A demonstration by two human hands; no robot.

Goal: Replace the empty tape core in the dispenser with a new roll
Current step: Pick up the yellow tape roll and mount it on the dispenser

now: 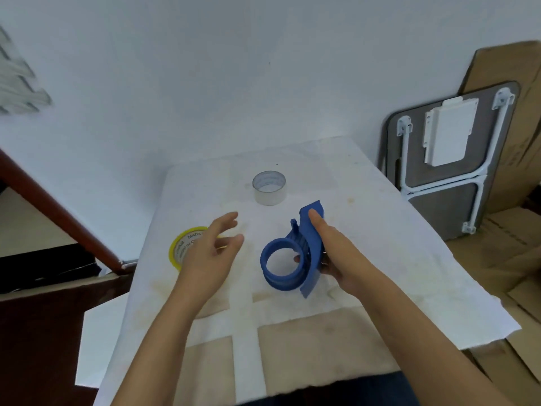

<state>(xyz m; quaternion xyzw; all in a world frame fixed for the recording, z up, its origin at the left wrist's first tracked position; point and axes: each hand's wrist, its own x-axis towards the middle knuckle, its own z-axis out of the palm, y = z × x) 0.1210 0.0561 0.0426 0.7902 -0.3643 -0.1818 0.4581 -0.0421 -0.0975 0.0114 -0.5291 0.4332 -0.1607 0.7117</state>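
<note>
My right hand [336, 253] grips a blue tape dispenser [292, 256] by its flat handle plate, held above the table with its bare round hub facing left. My left hand [210, 253] hovers open, fingers spread, just left of the dispenser and partly over a yellow tape roll [183, 244] lying flat on the cloth. An empty whitish tape core [269, 187] stands upright farther back on the table, apart from both hands.
A stained white cloth [380, 259] covers the small table. A folded grey table with white legs [450, 159] and cardboard [521, 136] lean at the right. A brown wooden rail [58, 212] slants at the left; the white wall is behind.
</note>
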